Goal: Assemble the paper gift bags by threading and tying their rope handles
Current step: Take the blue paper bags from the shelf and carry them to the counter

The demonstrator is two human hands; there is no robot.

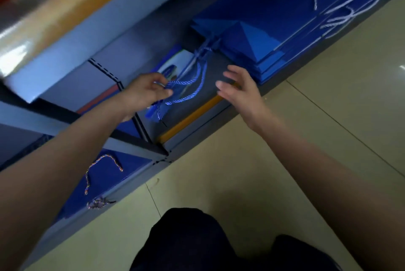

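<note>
Pinching blue rope (184, 93), left hand (145, 93); right hand (238, 91) spread, blurred.

Open floor (252, 172) leaves free room on the near side. Between the stack of flat blue bags (252, 45) and the left hand (144, 93) with its blue rope (188, 93), the shelf (217, 73) gap is narrow, with the right hand (238, 89) at its edge.

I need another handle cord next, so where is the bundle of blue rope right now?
In the head view the blue rope lies centre-left on the shelf, gripped by the left hand, with the open right hand just to its right.
</note>
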